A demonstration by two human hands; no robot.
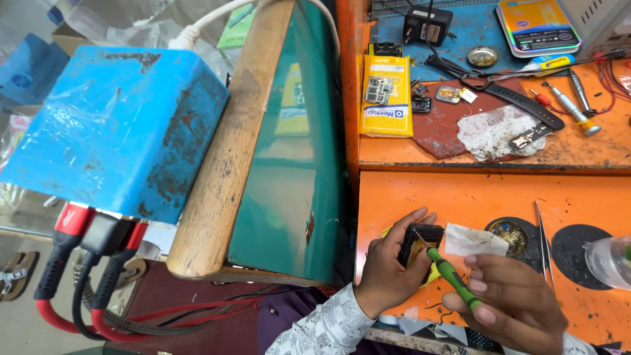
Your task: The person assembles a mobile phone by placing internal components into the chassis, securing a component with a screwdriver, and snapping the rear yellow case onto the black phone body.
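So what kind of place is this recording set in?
Most likely a small electronics repair bench. The left hand holds an opened small device, the right hand a green screwdriver; a bare circuit board and tweezers lie nearby.

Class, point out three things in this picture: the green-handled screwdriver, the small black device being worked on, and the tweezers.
Green-handled screwdriver (452,276), head view, on the green handle.
Small black device (427,235), head view, on its upper edge.
Tweezers (543,242), head view, midway along the metal arms.

The left hand (384,269) grips a small black device (420,242); the right hand (509,302) holds a green-handled screwdriver (447,271), tip on the device, with white paper (474,240) just beside and tweezers (543,240) beyond
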